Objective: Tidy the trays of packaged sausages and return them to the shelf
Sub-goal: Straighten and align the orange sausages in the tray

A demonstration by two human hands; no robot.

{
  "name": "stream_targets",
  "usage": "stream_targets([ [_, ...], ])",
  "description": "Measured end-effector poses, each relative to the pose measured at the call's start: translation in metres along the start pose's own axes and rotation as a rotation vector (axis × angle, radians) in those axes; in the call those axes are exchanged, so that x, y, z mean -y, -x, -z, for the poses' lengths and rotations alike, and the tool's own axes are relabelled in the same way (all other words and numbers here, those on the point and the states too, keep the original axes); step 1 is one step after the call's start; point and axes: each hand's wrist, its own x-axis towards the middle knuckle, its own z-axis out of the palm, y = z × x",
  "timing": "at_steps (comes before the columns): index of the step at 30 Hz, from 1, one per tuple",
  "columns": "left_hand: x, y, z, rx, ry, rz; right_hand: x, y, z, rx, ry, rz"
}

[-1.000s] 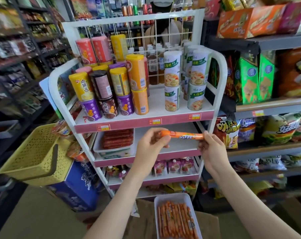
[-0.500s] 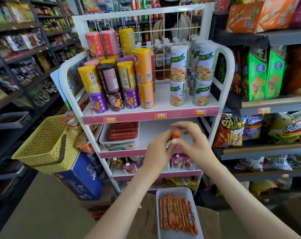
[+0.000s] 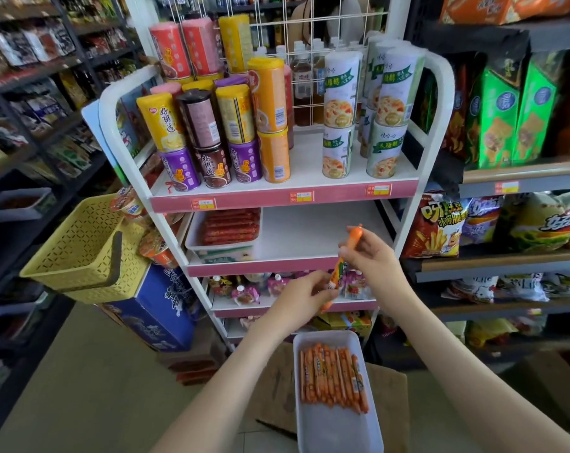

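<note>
1. Sausage [image 3: 340, 269] in an orange wrapper stood nearly upright at mid-view, its top tipped toward one o'clock, in front of the white rack [image 3: 439, 103].
2. Left hand [image 3: 304, 297] pinched the sausage's lower end, with its fingers curled onto the wrapper.
3. Right hand [image 3: 371, 256] gripped the upper part with its fingers closed round it, and the orange tip poked out above them.
4. White tray [image 3: 339, 429] lay at six o'clock below the hands, on a cardboard box [image 3: 388, 397]. A row of orange sausages [image 3: 332, 374] lay side by side in its far half.
5. Second tray [image 3: 224, 248], holding red sausages [image 3: 231, 225], sat on the rack's middle shelf [image 3: 309, 230], at ten o'clock from the hands.
6. Stacked cans [image 3: 270, 125] filled the top shelf at twelve o'clock, and a yellow basket [image 3: 80, 246] hung at nine o'clock beside the rack.
</note>
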Motion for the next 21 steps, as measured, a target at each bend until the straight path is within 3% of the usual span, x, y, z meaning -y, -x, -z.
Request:
stream_targets([
  [3,0.012,-0.002,-0.014,0.018,0.031,0.064,-0.029,-0.003,-0.003,0.224,0.271,-0.094],
  [8,0.051,-0.010,-0.039,0.091,0.041,0.291,-0.092,0.002,-0.007,0.276,0.338,-0.293],
  [14,0.145,-0.017,-0.105,0.099,-0.211,0.486,-0.219,0.026,0.001,0.203,0.483,-0.429],
  [18,0.218,-0.028,-0.162,0.059,-0.178,0.698,-0.335,0.044,0.017,0.168,0.748,-0.523],
  [21,0.258,-0.042,-0.202,0.058,-0.234,0.719,-0.397,0.057,0.023,0.094,0.860,-0.524],
])
